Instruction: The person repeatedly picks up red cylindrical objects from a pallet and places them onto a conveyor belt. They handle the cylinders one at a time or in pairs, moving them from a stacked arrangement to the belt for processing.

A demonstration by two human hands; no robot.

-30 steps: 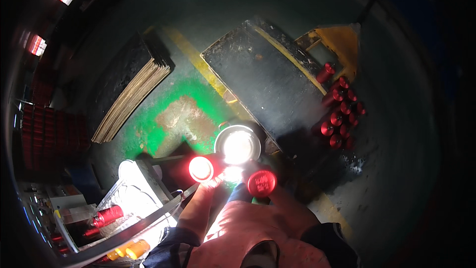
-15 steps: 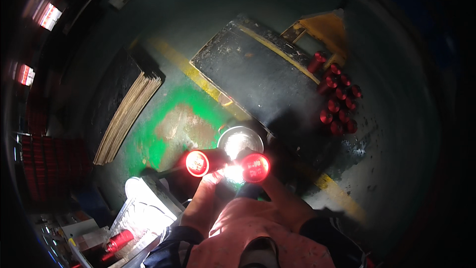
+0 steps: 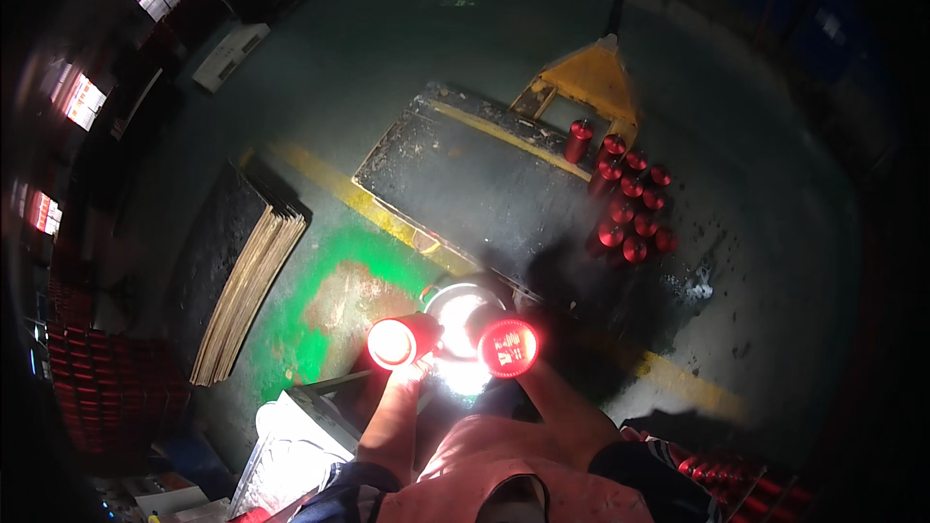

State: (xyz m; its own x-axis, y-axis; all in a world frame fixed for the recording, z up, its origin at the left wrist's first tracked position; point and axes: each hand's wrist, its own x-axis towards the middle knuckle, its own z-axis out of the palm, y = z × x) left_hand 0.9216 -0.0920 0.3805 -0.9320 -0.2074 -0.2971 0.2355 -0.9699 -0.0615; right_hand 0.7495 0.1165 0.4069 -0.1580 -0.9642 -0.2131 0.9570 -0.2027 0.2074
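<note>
My left hand (image 3: 415, 370) is closed round a red metal cylinder (image 3: 424, 331), its round end toward me and washed out by glare. A second red cylinder (image 3: 508, 348) is in my right hand (image 3: 532, 374), whose fingers are mostly hidden behind it. Pale markings show on that cylinder's round end. The two cylinders are held apart, side by side. Just beyond and below them is a round metal basin (image 3: 441, 296), its inside overexposed.
Several red cylinders (image 3: 635, 186) stand at the right end of a dark board (image 3: 475, 169), by a yellow pallet jack (image 3: 591, 76). Stacked sheets (image 3: 250, 295) lie left. A white crate (image 3: 291, 446) is near my left arm. More red cylinders (image 3: 111, 368) are stacked far left.
The whole view has tilted, so the floor and board sit lower and more of the pallet jack shows. Both hands keep hold of their cylinders, with little shift relative to the basin.
</note>
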